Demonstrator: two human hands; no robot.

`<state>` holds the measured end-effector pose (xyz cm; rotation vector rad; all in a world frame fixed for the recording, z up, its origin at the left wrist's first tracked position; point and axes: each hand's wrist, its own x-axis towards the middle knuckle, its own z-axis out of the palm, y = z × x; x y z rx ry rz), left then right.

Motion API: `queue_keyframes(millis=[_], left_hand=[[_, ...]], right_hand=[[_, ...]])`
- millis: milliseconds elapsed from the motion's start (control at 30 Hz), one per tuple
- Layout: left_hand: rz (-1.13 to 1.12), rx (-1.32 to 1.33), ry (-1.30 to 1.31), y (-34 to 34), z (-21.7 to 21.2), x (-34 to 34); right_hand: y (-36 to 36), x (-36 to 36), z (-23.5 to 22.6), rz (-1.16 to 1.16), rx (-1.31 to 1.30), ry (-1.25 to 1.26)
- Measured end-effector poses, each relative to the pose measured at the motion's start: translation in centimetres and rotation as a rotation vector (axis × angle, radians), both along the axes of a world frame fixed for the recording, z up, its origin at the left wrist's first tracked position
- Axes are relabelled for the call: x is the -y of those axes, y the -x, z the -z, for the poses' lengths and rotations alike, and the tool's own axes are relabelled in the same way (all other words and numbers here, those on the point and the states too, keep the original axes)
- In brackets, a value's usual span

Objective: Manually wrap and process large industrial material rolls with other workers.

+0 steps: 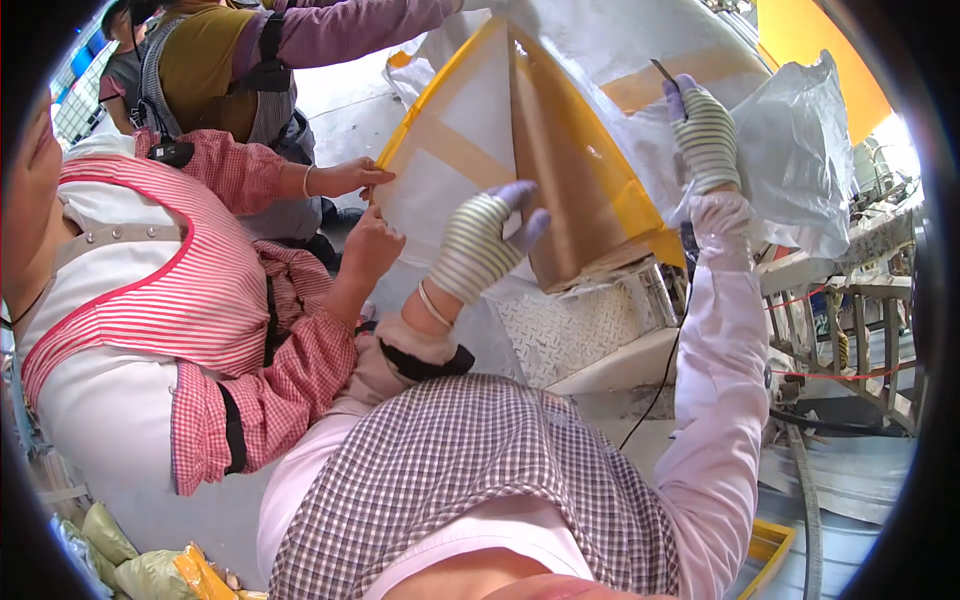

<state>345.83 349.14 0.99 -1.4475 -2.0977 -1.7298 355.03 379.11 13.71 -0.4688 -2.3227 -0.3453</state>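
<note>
A large yellow-edged panel (612, 190) wrapped in white sheet and brown paper, with tan tape strips, stands tilted in front of me. My left hand (480, 245), in a striped glove with purple fingertips, presses flat against the brown paper (560, 170). My right hand (703, 135), gloved the same way, holds a thin dark blade (663, 70) against the white wrapping higher up. Clear plastic film (800, 150) hangs off the panel's right side.
A person in a red-striped apron (150, 300) stands at my left with both hands on the panel's left edge. Another person in a mustard vest (215, 65) is behind. A metal tread-plate stand (570, 325) and a wooden frame (860, 330) lie below right.
</note>
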Motion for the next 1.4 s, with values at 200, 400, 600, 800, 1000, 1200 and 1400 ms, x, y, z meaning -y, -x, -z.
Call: queue_keyframes(millis=[200,400,600,800,1000,1200,1400], left_hand=[[-0.026,-0.132,0.030,0.5,-3.2,-4.6],[-0.078,-0.236,0.207,-0.3,-3.5,-5.5],[-0.220,-0.277,0.403,0.1,-1.4,-5.3],[-0.321,-0.311,0.637,-0.6,0.7,-6.0],[-0.287,-0.268,0.748,-2.8,2.4,-5.4],[-0.306,-0.219,0.867,-3.5,2.4,-3.5],[-0.343,-0.230,0.914,-3.0,2.8,-2.4]], right_hand=[[-0.2,-3.5,-0.7,-0.037,-0.042,-0.056],[0.1,-6.5,0.2,-0.107,-0.085,-0.002],[0.1,-7.6,2.3,-0.126,-0.058,0.083],[-0.3,-7.1,3.6,-0.214,-0.073,0.168],[-0.2,-6.4,4.5,-0.277,-0.025,0.204],[-0.1,-6.4,5.0,-0.335,0.010,0.239],[-0.2,-6.2,5.4,-0.255,0.061,0.248]])
